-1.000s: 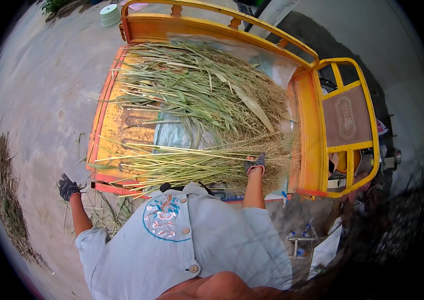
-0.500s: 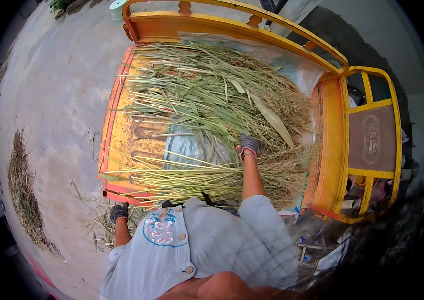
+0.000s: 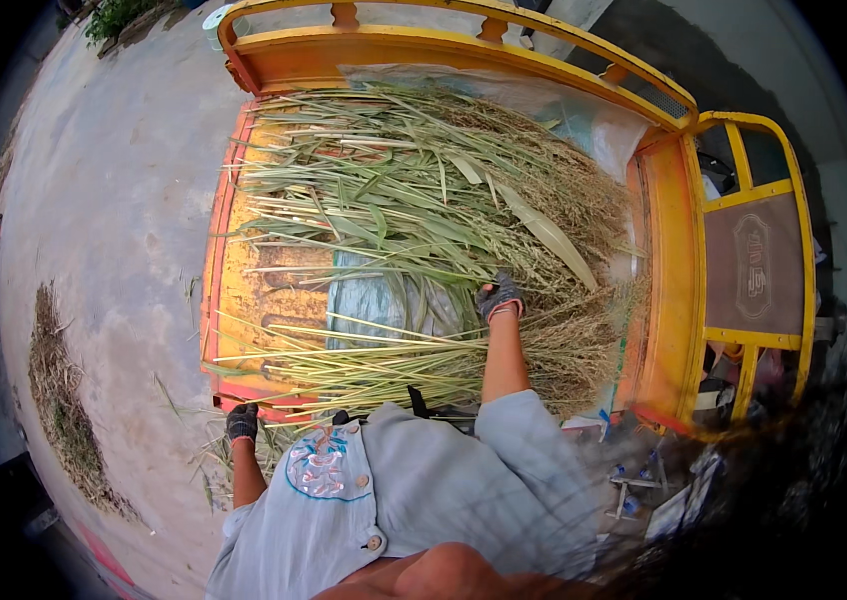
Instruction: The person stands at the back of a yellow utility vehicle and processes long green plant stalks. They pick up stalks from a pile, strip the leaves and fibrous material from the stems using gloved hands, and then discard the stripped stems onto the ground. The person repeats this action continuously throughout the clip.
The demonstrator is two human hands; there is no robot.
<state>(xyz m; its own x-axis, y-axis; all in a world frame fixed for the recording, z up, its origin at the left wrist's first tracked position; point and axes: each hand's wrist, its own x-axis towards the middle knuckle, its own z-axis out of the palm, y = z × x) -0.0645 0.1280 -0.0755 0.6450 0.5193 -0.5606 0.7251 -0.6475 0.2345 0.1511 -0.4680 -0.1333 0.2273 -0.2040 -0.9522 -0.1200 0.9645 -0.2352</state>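
Your right hand [image 3: 500, 297], in a dark glove, is at the near edge of the leafy stalks [image 3: 374, 200], just beyond the bare stalks [image 3: 374, 362]. Its fingers look partly bent, but you cannot tell from this view whether they grip any stems. Your left hand [image 3: 242, 422], gloved too, is beside the near left corner of the cart bed [image 3: 244, 290]; its thumb side faces the stalks, and whether it touches the red edge or holds anything cannot be told.

The stalks lie in two spreads on the yellow bed. The leafy ones make the thick, green pile on the far side; the paler bare ones lie along the near side, in front of you. In both, the cut ends point left and the brownish seed heads [image 3: 579, 345] point right, toward the front wall [image 3: 669, 270]. Between the spreads, part of a bluish sheet [image 3: 349, 295] shows over the rusty bed. A broad pale leaf [image 3: 544, 230] lies across the far pile.

A yellow rail [image 3: 464, 45] runs along the far side. Loose scraps [image 3: 212, 460] lie on the ground near your left hand, and a dry heap [image 3: 64, 390] lies farther left.
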